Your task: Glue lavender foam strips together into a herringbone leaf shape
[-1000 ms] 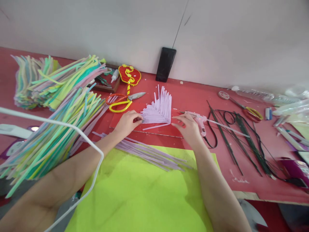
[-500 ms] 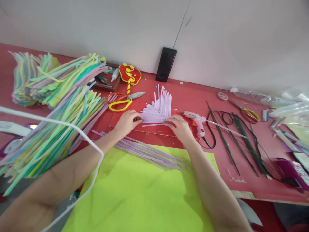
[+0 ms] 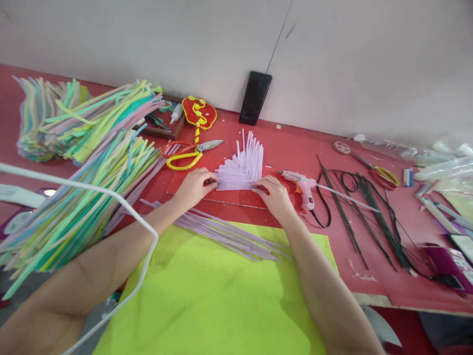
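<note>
on the table (image 3: 295, 153), the pipe-cleaner piece (image 3: 244, 165) lies on a board (image 3: 236, 198) between my left hand (image 3: 194, 188) and my right hand (image 3: 274, 197). nearer me, loose pipe cleaners (image 3: 225, 235) lie partly over a cloth (image 3: 221, 296) at the front edge. scissors (image 3: 186, 159) lie behind my left hand, bundles (image 3: 88, 202) farther left. the phone (image 3: 255, 97) leans at the back edge. right of my right hand lie the glue gun (image 3: 303, 188), then wires (image 3: 343, 212).
</note>
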### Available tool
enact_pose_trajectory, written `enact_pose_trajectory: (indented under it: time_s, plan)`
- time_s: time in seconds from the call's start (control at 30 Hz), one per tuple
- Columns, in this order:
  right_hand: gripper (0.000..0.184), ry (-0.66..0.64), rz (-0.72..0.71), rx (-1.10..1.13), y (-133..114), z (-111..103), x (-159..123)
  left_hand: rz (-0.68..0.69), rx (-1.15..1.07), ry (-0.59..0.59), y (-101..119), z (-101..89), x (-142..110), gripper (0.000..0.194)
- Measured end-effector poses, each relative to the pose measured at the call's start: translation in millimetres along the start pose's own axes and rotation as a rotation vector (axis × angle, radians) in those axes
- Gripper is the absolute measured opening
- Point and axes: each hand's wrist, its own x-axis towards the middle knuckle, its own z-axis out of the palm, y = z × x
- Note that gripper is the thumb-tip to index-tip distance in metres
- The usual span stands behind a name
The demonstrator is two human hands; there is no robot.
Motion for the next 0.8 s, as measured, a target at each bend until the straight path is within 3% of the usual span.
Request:
enact_pose_trajectory:
  time_s: [0.17,0.33,0.53,0.8]
  plan:
    - [0.009,0.023,-0.019,0.010,3.3,2.6,0.6,0.021,0.002,-0.007,3.1,-1.9,-1.3,0.002]
    - [0.008,0.041,-0.034,-0.008,2.9,3.4,-0.1,0.051,0.063,-0.011,5.0,-2.0,-3.2,0.014]
    - [0.008,0.060,-0.029,-0.010,2.5,3.4,-0.1,0.060,0.102,-0.014,3.3,-0.5,-3.7,0.014]
    - [0.024,0.015,-0.049,0.003,7.5,-2.5,-0.4,0.049,0.088,-0.019,3.2,-0.5,-3.3,0.013]
